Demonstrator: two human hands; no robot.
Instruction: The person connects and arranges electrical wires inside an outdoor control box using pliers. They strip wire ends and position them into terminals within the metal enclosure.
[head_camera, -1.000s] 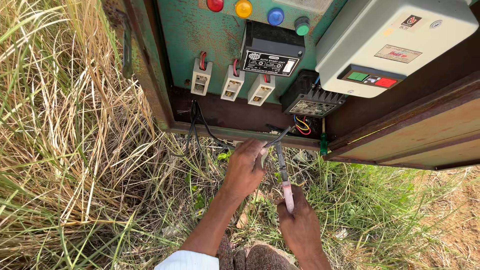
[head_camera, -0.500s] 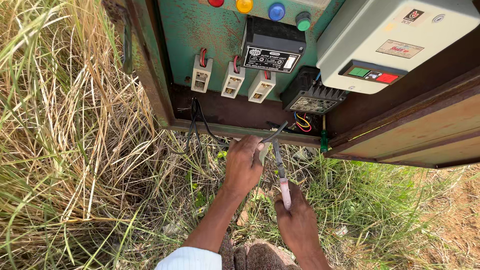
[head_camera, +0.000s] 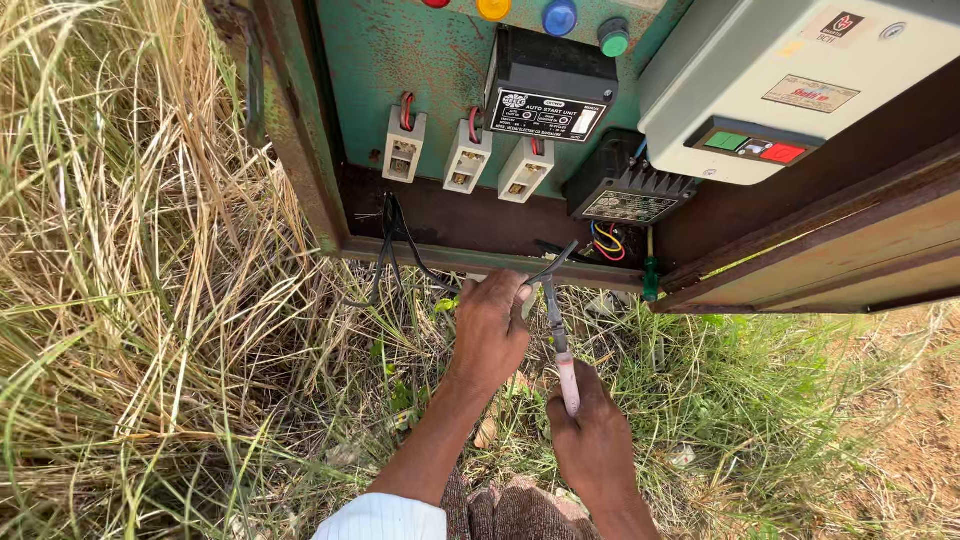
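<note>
Two hands under the open cabinet (head_camera: 300, 150): left hand (head_camera: 490, 325) fingers pinching a wire (head_camera: 548, 265), right hand (head_camera: 592, 440) fingers clasping pliers (head_camera: 560, 340) amid grass (head_camera: 150, 350).

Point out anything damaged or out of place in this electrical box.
The box's green back panel is rusted and its paint is flaking. Black wires spill loose over the bottom lip into the grass. A green-handled screwdriver stands in the box's bottom corner. The pliers are in the right hand.
</note>
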